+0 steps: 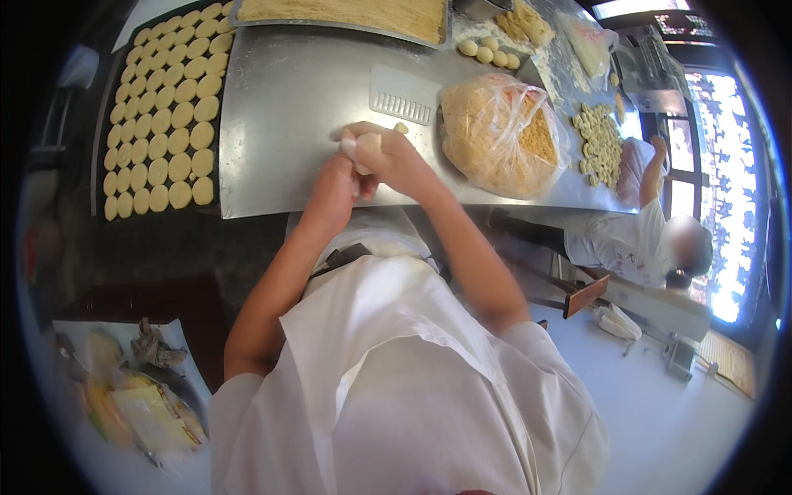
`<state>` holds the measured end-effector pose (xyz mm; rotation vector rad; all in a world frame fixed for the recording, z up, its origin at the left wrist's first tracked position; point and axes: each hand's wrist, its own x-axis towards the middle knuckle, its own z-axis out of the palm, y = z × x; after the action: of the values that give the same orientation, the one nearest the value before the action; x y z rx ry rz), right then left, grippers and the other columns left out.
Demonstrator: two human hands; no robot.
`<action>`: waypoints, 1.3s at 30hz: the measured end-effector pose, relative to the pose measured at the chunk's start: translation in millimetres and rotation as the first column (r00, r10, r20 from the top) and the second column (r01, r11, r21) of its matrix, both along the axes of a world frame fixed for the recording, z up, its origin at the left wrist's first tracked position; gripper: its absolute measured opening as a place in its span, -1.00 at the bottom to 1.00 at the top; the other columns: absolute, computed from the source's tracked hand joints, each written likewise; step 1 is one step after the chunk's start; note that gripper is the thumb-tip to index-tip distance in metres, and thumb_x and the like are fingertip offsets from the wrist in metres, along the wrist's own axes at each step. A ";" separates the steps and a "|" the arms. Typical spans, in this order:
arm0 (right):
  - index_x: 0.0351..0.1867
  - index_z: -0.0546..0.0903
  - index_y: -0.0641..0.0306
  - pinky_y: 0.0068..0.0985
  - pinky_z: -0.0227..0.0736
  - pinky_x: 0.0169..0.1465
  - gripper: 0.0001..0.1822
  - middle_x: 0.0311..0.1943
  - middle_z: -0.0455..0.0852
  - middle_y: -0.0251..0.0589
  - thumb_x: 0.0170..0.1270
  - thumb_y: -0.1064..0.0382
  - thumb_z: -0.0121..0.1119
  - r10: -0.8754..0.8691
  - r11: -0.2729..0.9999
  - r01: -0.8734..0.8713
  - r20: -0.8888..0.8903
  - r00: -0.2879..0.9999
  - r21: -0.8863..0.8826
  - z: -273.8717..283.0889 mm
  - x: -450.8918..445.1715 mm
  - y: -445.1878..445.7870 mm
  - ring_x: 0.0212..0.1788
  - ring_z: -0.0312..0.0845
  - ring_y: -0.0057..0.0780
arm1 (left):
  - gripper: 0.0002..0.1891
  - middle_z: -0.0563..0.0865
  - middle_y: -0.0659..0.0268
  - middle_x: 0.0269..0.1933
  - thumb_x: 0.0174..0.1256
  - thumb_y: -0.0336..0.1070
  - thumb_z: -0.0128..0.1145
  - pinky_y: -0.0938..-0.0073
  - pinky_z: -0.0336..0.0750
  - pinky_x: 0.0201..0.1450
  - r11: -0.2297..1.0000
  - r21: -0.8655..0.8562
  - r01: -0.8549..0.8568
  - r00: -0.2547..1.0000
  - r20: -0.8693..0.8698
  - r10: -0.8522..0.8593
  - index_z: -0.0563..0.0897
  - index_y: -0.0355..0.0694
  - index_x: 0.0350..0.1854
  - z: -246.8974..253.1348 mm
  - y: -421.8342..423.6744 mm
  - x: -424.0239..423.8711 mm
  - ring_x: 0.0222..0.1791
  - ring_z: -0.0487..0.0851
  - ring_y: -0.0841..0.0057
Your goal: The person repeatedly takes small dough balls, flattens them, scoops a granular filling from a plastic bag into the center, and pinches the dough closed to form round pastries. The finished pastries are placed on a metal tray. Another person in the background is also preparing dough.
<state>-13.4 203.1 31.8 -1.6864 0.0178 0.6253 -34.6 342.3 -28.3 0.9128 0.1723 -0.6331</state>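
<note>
My left hand [335, 190] and my right hand [399, 159] meet above the near part of a steel worktop [284, 117]. Between them they grip a pale piece of dough [370, 145], partly covered by the fingers. A small dough scrap [401, 127] lies on the steel just beyond my right hand. Farther off is a translucent plastic scraper [405, 93] with a row of slots. To the right of my right hand sits a clear plastic bag [495, 139] full of crumbly, tan filling.
At left, a dark baking tray [218, 148] bears rows of flat dough rounds. A metal tray [340, 23] of yellowish crumbs lies along the far side. Dough balls [484, 54], a dough lump [525, 25] and many small dough pieces [598, 142] are at right, where a co-worker [625, 241] stands.
</note>
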 end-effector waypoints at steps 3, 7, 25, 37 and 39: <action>-0.04 0.69 0.42 -0.53 0.55 -0.29 -0.62 -0.48 0.72 -0.24 0.58 0.08 0.10 -0.193 0.977 0.211 0.271 0.943 -0.038 -23.7 -4.3 7.0 -0.43 0.62 -0.53 | -0.39 0.64 0.37 -0.27 0.70 0.31 -0.30 0.54 0.41 -0.30 0.999 -0.040 -0.008 0.998 -0.061 0.006 0.60 -0.16 -0.01 2.7 4.5 0.8 -0.36 0.52 0.65; 0.19 0.65 0.40 -0.45 0.57 -0.02 -0.54 -0.15 0.78 -0.07 0.61 0.02 0.06 -0.290 0.951 0.309 0.280 0.915 -0.026 -48.3 -4.8 13.5 -0.19 0.66 -0.41 | -0.41 0.67 0.32 -0.10 0.71 0.28 -0.27 0.49 0.44 -0.27 0.985 -0.030 -0.170 0.978 -0.131 0.165 0.58 -0.18 0.13 10.9 2.2 -3.8 -0.25 0.53 0.66; 0.39 0.48 0.43 -0.38 0.60 0.09 -0.39 0.01 0.77 -0.02 0.65 -0.10 -0.02 -0.165 0.982 0.140 0.212 0.963 0.130 -64.1 -8.7 5.2 -0.11 0.71 -0.35 | -0.40 0.65 0.41 -0.20 0.71 0.31 -0.36 0.55 0.43 -0.33 0.996 -0.078 -0.047 0.995 -0.090 0.040 0.57 -0.10 0.13 -30.7 12.8 -8.6 -0.32 0.57 0.66; -0.21 0.67 0.40 -0.42 0.49 -0.07 -0.62 -0.20 0.74 -0.17 0.60 0.08 0.06 -0.222 0.975 0.213 0.239 0.945 0.064 -49.0 -5.8 -19.1 -0.17 0.56 -0.41 | -0.47 0.67 0.41 0.08 0.73 0.21 -0.28 0.45 0.46 0.03 0.976 -0.157 -0.150 0.977 -0.177 0.121 0.52 -0.10 0.31 -3.9 -33.8 -1.6 0.02 0.58 0.59; -0.12 0.69 0.39 -0.40 0.49 0.05 -0.65 -0.14 0.75 -0.15 0.57 0.09 0.09 -0.097 0.995 0.095 0.296 0.950 0.021 -50.4 -0.2 -23.8 -0.05 0.57 -0.37 | -0.48 0.67 0.40 0.10 0.73 0.18 -0.25 0.44 0.46 0.03 0.961 -0.152 -0.229 0.960 -0.198 0.197 0.50 -0.12 0.34 -14.6 -40.1 -2.4 0.04 0.59 0.57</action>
<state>-13.6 179.3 -18.6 -1.7473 -0.1163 0.2934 -36.9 302.2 -43.0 0.6565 0.3683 -0.5198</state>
